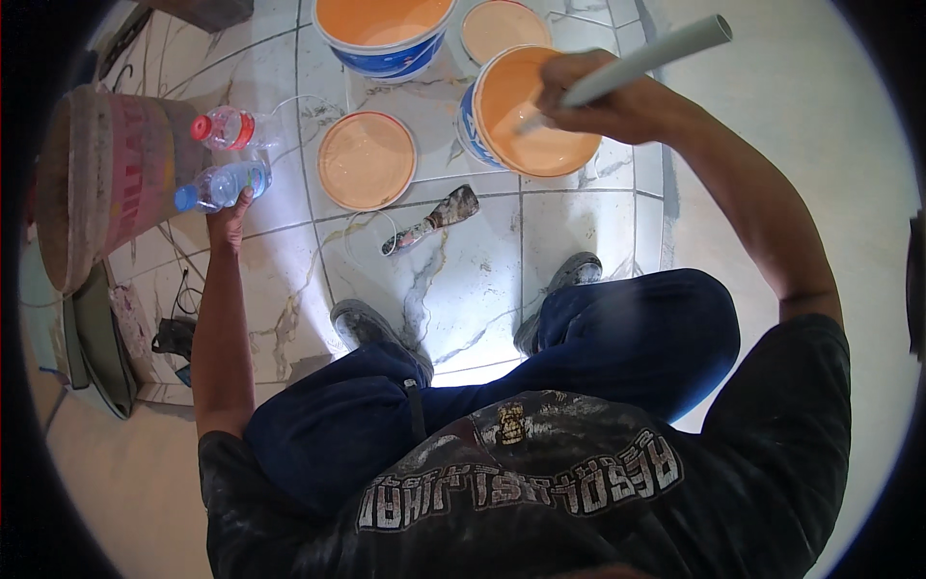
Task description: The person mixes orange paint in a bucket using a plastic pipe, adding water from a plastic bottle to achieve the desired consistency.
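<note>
My right hand [598,101] grips a pale grey tube [658,53], which slants down into an open white-and-blue bucket of orange paint [540,154]; its lower end looks dipped in the paint. My left hand [231,217] is closed on a clear plastic bottle with a blue cap [217,188], lying on its side. Just above that bottle is another clear bottle with a red cap [230,128]. A round lid smeared with peach paint [367,156] lies between my hands, and a paint-stained scraper [429,220] rests on the tiles below it.
A second orange-filled bucket [379,53] and another lid [504,31] stand at the top. A large dirty pink bucket [135,169] is at the left, with cables and a dark green folded item [104,338] nearby. My knees and shoes border the marble-look tiles [463,309].
</note>
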Demonstrator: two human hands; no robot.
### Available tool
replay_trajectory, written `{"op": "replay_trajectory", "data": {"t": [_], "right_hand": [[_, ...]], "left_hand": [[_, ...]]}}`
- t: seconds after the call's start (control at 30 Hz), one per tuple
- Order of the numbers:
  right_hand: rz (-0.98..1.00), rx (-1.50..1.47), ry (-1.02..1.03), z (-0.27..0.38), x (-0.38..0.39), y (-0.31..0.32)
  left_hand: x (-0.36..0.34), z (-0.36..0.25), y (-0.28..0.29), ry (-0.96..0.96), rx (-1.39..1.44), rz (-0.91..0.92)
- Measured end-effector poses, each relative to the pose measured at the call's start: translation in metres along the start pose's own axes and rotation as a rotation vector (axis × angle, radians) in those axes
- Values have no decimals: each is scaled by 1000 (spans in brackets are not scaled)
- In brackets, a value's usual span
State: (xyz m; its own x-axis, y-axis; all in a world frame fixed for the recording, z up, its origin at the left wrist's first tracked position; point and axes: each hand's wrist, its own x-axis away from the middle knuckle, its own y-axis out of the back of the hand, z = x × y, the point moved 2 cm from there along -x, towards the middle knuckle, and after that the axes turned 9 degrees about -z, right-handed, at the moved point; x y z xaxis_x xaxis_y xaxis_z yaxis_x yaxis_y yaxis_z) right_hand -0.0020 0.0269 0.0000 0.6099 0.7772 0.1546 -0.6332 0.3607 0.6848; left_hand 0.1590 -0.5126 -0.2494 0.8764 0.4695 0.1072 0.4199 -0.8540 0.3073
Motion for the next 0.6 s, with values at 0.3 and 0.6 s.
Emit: {"op": "replay_trajectory", "data": {"t": [0.3, 0.6], "right_hand": [[-198, -33, -29, -11, -16, 7], [-180, 71, -177, -25, 16, 44]], "left_hand": [[-10, 0, -1, -51, -5, -35], [-6, -25, -23, 13, 25, -102]]}}
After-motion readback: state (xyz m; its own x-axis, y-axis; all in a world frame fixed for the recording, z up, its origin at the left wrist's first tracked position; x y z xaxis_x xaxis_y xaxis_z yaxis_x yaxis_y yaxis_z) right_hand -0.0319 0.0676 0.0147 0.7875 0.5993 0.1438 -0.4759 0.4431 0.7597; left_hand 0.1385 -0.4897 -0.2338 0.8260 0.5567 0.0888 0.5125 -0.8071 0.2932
